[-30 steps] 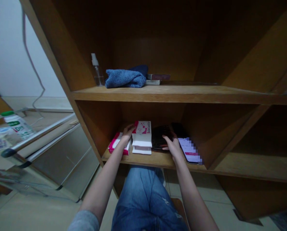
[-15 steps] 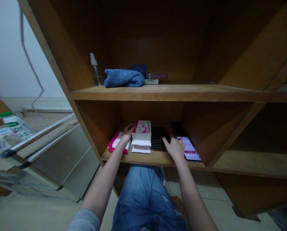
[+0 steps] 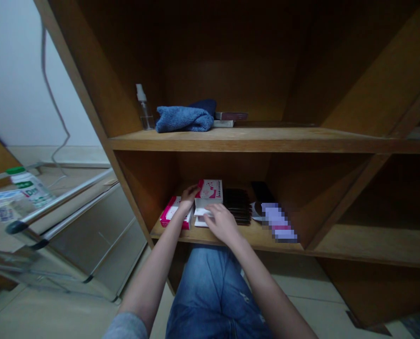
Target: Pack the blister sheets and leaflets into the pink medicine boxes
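A pink and white carton sits on the lower shelf, its white end flaps open toward me. My left hand holds the carton's left side, fingers curled on its edge. In front of the opening is my right hand, thumb and fingers apart, touching the white flaps and hiding part of them. Left of the carton lies a second pink and white box, partly behind my left wrist. A stack of dark, thin packs rests to the right of the carton.
Farther right are a phone with a lit, blurred screen and a black flat object. The upper shelf holds a spray bottle, a blue towel and small boxes. At left stands a metal-framed cart with a green-capped bottle.
My right hand has moved left from the dark packs to the carton's open flaps. My left hand stays at the carton's left side. The camera view has shifted slightly.
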The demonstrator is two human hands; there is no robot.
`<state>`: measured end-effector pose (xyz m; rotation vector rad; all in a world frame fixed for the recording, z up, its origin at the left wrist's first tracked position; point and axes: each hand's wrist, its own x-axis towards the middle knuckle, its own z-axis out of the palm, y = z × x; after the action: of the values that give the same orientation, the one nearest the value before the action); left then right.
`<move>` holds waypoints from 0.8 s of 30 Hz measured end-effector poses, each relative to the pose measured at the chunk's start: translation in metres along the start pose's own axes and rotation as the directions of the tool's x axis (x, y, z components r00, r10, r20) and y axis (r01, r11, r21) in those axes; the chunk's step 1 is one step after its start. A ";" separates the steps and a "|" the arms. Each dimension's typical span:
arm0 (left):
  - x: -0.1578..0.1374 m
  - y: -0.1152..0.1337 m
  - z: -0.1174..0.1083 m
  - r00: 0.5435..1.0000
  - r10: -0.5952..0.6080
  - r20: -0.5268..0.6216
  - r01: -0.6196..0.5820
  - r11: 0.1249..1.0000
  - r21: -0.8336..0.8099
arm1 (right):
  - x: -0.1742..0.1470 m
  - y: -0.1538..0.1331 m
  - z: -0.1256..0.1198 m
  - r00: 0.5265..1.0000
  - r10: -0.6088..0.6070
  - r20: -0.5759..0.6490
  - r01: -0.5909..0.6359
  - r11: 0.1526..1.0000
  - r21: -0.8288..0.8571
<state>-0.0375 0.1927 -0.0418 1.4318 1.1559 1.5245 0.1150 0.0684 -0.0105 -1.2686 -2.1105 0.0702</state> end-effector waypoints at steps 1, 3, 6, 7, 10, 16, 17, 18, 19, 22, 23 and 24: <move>0.000 -0.001 0.000 1.000 0.001 0.001 -0.001 1.000 -0.004 | 0.005 -0.005 0.004 0.999 -0.008 0.052 0.009 1.000 -0.023; 0.001 -0.002 0.000 1.000 -0.003 0.015 0.003 1.000 -0.021 | 0.016 -0.010 0.011 0.989 0.012 0.145 0.001 0.996 -0.093; 0.002 -0.004 0.000 1.000 -0.009 0.026 0.010 0.999 -0.040 | 0.031 -0.009 0.018 0.969 0.046 0.244 -0.004 0.985 -0.171; 0.002 -0.005 0.000 1.000 -0.010 0.029 0.011 0.999 -0.045 | 0.035 -0.008 0.021 0.964 0.055 0.260 -0.006 0.983 -0.183; 0.003 -0.006 0.000 1.000 -0.012 0.024 0.013 0.998 -0.054 | 0.042 -0.005 0.028 0.958 0.073 0.279 -0.016 0.979 -0.202; 0.001 -0.006 0.000 1.000 -0.012 0.020 0.013 0.999 -0.044 | 0.032 -0.012 0.029 0.961 0.100 0.259 -0.035 0.969 -0.244; 0.002 -0.006 0.000 1.000 -0.011 0.017 0.011 0.999 -0.039 | 0.029 -0.013 0.028 0.964 0.098 0.247 -0.035 0.968 -0.249; 0.002 -0.006 0.000 1.000 -0.008 0.014 0.008 0.999 -0.033 | 0.025 -0.015 0.027 0.968 0.093 0.232 -0.032 0.967 -0.254; 0.002 -0.006 -0.001 1.000 -0.003 0.012 0.004 1.000 -0.028 | 0.021 -0.015 0.026 0.973 0.085 0.216 -0.028 0.966 -0.256; 0.003 -0.005 -0.001 1.000 0.009 0.017 -0.008 1.000 -0.013 | 0.014 -0.016 0.025 0.985 0.050 0.167 -0.008 0.969 -0.245; 0.003 -0.005 -0.001 1.000 0.011 0.020 -0.011 1.000 -0.009 | 0.013 -0.016 0.026 0.988 0.039 0.149 -0.003 0.972 -0.234; 0.003 -0.004 -0.002 1.000 0.014 0.022 -0.014 1.000 -0.006 | 0.012 -0.016 0.026 0.991 0.031 0.129 -0.001 0.975 -0.222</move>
<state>-0.0396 0.1970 -0.0448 1.4523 1.1294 1.5165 0.0846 0.0772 -0.0183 -1.4458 -2.2709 -0.0791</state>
